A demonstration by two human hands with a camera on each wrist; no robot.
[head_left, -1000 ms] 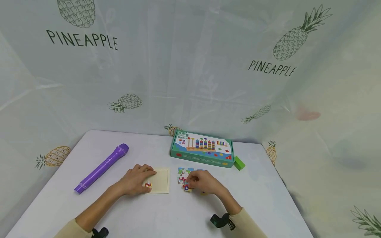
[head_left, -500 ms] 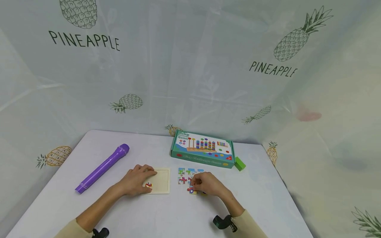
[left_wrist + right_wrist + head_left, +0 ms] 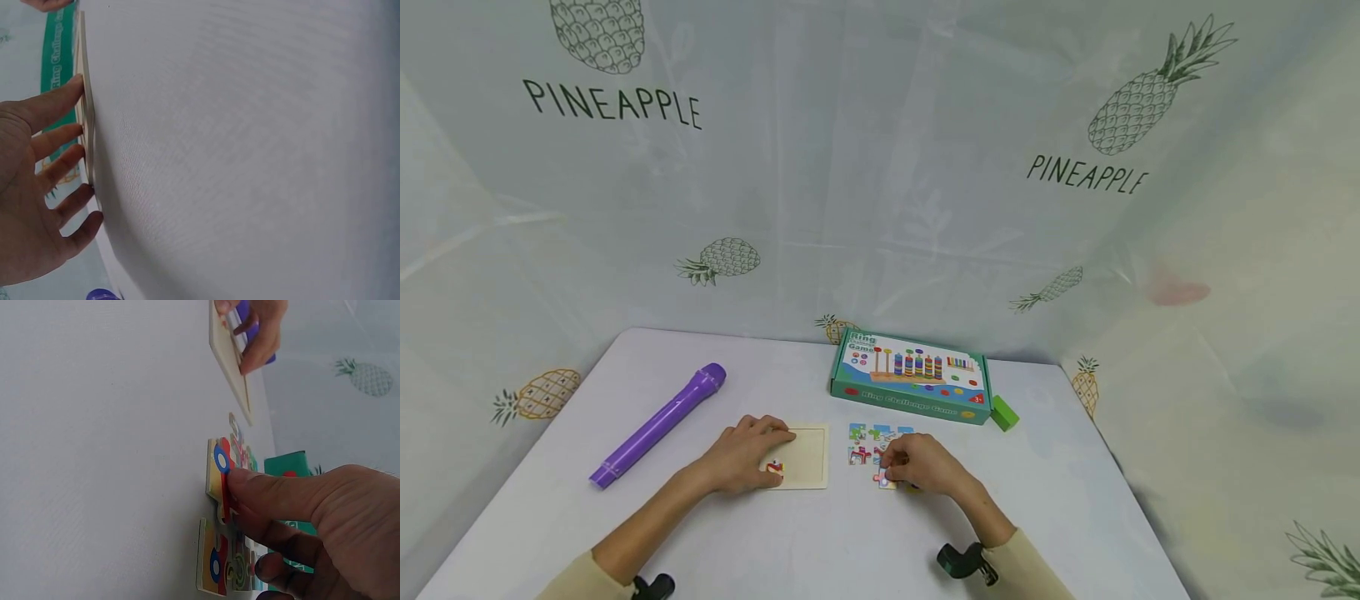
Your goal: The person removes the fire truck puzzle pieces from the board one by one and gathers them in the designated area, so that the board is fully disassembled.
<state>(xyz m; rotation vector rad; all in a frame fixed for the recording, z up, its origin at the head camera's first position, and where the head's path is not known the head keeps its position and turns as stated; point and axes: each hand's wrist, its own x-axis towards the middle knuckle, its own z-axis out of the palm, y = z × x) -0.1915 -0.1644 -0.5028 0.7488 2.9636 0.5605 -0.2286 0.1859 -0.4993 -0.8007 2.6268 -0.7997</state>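
Note:
A shallow wooden puzzle board (image 3: 808, 457) lies flat on the table, with a red-and-white picture patch (image 3: 774, 468) by its near left part. My left hand (image 3: 741, 454) rests across the board's left side, fingers spread and fingertips on it. To the right, my right hand (image 3: 925, 464) pinches a jigsaw piece (image 3: 221, 459) between thumb and fingers; it has a blue wheel and red bodywork. Beside it in the right wrist view is another piece with a blue wheel (image 3: 215, 565). More jigsaw pieces (image 3: 858, 455) lie in rows beyond, partly hidden by the right hand.
A green Ring Challenge Game box (image 3: 910, 375) stands behind the pieces, with a green block (image 3: 1003, 412) at its right end. A purple tube (image 3: 658, 425) lies at the left. Pineapple-printed sheeting (image 3: 880, 208) hangs around the white table (image 3: 850, 542).
My right hand has moved slightly right with the pinched jigsaw piece, mostly in the first half second. The left hand has stayed on the board.

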